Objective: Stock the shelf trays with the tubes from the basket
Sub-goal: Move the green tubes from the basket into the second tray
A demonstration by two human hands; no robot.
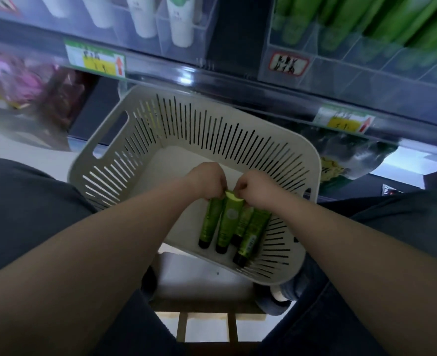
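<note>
Fingers (222,185) of the left hand (207,179) and right hand (257,187) curl together, pinching the flat top ends of the green tubes (227,222). Four tubes lie side by side in the near right corner of the cream basket (160,129). Above, a clear shelf tray (366,60) holds more.

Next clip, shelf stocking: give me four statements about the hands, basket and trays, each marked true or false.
1. The left hand and right hand, fingers curled, meet at the flat ends of the green tubes. True.
2. The basket holds white tubes. False: only green ones with dark caps lie in it.
3. The tubes' caps point toward the person. True.
4. The clear tray at upper right holds pink packets. False: it holds green stock.
</note>
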